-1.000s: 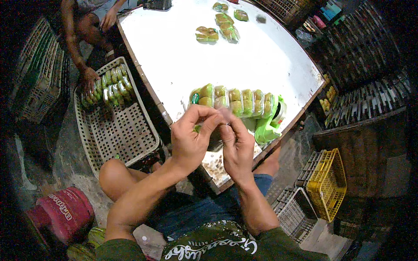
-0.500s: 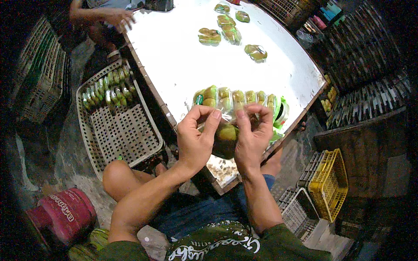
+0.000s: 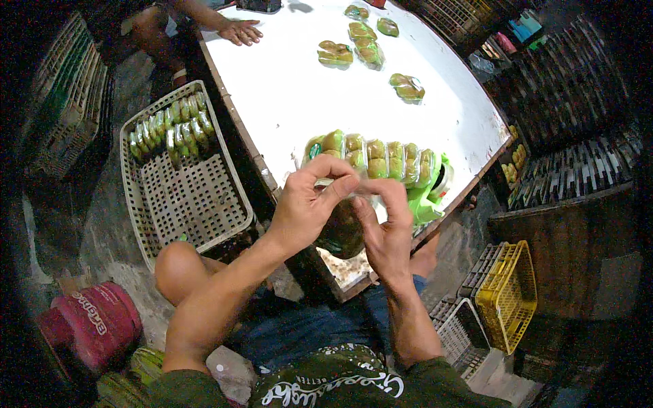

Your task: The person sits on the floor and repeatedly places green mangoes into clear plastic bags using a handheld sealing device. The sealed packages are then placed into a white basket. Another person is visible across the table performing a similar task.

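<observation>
1. Your left hand (image 3: 309, 204), bare: thumb and forefinger pressed together at the tips, pinching gathered clear plastic film at the centre of the dial.
2. Your right hand (image 3: 389, 228), bare: bent forefinger and thumb set at the same film, just beside the left thumb; whether they clench it you cannot tell, the tips being blurred.
3. One dark, rounded, film-wrapped pack (image 3: 340, 234): at 6 o'clock from your fingertips, between your two hands, over the near corner of the table; contents in shadow.
4. One white-topped table with a brown edge (image 3: 272, 109): spreading away from you towards 12 o'clock.
5. One row of clear-plastic packs of green-brown round fruit (image 3: 376, 160): on the table at 1 o'clock, packs side by side.
6. One bright green plastic tape dispenser (image 3: 427, 204): at 3 o'clock, at the right end of the row.
7. Several loose packs of like fruit (image 3: 335, 54): on the table, between 12 and 1 o'clock.
8. One co-worker's hand (image 3: 239, 32): at 11 o'clock, fingers spread over the table's left edge.
9. One off-white perforated plastic crate (image 3: 178, 197): at 9 o'clock, wrapped green packs (image 3: 173, 129) lined up in its far end.
10. One yellow plastic crate (image 3: 510, 299): at 4 o'clock, on its side.
</observation>
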### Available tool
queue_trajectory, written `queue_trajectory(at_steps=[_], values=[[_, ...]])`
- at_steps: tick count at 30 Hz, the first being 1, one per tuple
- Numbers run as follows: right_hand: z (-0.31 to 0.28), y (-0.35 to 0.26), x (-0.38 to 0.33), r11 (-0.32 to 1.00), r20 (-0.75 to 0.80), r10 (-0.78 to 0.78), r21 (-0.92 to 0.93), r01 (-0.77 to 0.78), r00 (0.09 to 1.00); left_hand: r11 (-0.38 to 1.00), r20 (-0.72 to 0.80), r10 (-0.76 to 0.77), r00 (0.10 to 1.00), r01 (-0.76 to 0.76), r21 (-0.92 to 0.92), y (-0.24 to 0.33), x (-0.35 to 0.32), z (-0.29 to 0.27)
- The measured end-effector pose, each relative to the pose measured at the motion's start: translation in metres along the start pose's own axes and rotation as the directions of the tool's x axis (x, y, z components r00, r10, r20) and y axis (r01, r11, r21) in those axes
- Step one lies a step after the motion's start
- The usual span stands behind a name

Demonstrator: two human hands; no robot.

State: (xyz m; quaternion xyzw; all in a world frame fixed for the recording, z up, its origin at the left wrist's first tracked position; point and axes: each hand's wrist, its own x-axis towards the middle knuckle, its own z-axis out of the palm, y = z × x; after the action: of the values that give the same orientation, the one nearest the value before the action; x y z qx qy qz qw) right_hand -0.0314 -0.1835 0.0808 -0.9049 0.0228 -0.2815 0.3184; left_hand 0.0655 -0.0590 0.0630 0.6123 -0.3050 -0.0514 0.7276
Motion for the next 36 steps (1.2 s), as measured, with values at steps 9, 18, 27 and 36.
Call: queue_trajectory(at_steps=[9, 18, 27, 36], values=[[-0.011, -0.004, 0.003, 0.961, -0.069, 0.177, 0.227, -0.157, 0.982, 0.94, -0.058, -0.28, 0.958, 0.261, -0.218, 0.025, -0.011, 0.015], [-0.007, 0.011, -0.012, 0.999, -0.104, 0.002, 0.033, 0.002, 0.995, 0.957, -0.001, -0.287, 0.958, 0.286, 0.047, 0.027, -0.009, 0.012], [0.035, 0.001, -0.011, 0.394, -0.055, 0.693, 0.864, -0.314, 0.719, 0.9, -0.198, -0.423, 0.884, 0.436, 0.023, 0.011, -0.012, 0.024], [-0.067, 0.151, -0.082, 0.682, -0.418, 0.693, 0.114, -0.722, 0.588, 0.987, -0.18, -0.159, 0.971, 0.159, -0.013, -0.008, -0.017, 0.028]])
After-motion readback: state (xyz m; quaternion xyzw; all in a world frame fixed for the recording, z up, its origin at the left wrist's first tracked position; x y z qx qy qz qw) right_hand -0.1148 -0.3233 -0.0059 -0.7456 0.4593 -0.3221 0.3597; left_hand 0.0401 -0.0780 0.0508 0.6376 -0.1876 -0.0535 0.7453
